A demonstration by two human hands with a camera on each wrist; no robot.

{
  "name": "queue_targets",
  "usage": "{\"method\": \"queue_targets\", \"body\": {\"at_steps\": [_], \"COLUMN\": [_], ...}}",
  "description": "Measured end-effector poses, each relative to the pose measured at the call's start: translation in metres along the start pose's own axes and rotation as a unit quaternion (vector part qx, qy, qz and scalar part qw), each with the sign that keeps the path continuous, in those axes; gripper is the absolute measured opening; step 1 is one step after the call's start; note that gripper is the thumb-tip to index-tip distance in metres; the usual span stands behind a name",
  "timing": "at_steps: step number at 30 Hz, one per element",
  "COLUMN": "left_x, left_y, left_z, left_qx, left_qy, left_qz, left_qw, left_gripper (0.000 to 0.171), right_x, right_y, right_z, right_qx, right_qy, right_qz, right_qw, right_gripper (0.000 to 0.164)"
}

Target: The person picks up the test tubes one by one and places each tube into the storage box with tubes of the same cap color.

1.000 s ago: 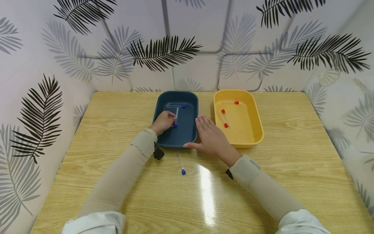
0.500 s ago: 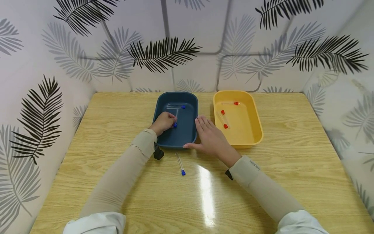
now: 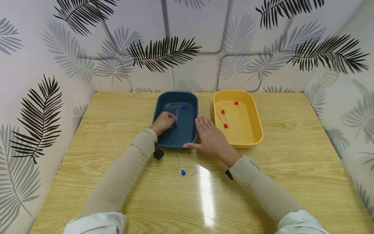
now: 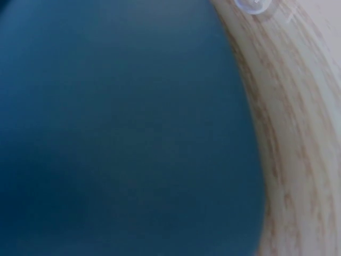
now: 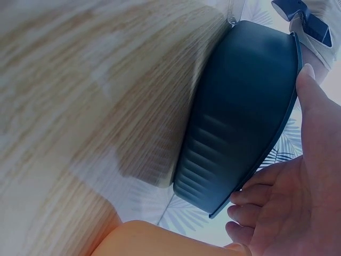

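Note:
Inside the dark blue tray (image 3: pixel 184 136), my left hand (image 3: pixel 164 122) pinches a clear test tube with a blue cap (image 3: pixel 175 124); the fingertips hide part of its body. Another blue-capped test tube (image 3: pixel 176 107) lies across the tray floor toward the back. My right hand (image 3: pixel 211 136) rests against the tray, its straight fingers along the right rim and its thumb at the front rim. The right wrist view shows the thumb (image 5: pixel 309 85) touching the rim. Only the tray's outer wall (image 4: pixel 133 128) fills most of the left wrist view.
A blue-capped test tube (image 3: pixel 180 164) lies on the wooden table (image 3: pixel 140 195) in front of the blue tray. Right of my right hand stands a yellow tray (image 3: pixel 248 141) holding several red-capped test tubes (image 3: pixel 225 125). A patterned wall (image 3: pixel 193 29) closes off the back.
Both hands keep their places. The tube at my left fingertips shows more faintly than one second ago.

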State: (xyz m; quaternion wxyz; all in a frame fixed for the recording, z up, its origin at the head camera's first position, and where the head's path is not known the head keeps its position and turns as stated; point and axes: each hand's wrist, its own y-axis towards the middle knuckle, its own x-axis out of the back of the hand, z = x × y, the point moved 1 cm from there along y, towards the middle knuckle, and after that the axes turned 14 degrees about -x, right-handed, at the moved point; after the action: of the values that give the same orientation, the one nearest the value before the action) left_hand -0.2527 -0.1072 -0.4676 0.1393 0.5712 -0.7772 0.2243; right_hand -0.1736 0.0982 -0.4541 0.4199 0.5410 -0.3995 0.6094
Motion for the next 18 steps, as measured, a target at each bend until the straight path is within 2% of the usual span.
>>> {"method": "queue_targets", "body": {"at_steps": [9, 18], "left_x": [-0.0001, -0.001], "left_y": [-0.0001, -0.001], "left_z": [-0.0006, -0.0025], "left_qx": [0.005, 0.005], "left_qy": [0.01, -0.007], "left_qz": [0.002, -0.002], "left_qw": [0.9999, 1.0], "left_gripper": [0.028, 0.028], "right_x": [0.0012, 0.0011], "right_y": [-0.0009, -0.0011], "right_z": [0.0006, 0.0006], "right_qx": [-0.001, -0.003], "right_qy": [0.006, 0.01], "right_qz": [0.0, 0.002], "right_qw": [1.0, 1.0], "right_gripper": [0.112, 0.112]}}
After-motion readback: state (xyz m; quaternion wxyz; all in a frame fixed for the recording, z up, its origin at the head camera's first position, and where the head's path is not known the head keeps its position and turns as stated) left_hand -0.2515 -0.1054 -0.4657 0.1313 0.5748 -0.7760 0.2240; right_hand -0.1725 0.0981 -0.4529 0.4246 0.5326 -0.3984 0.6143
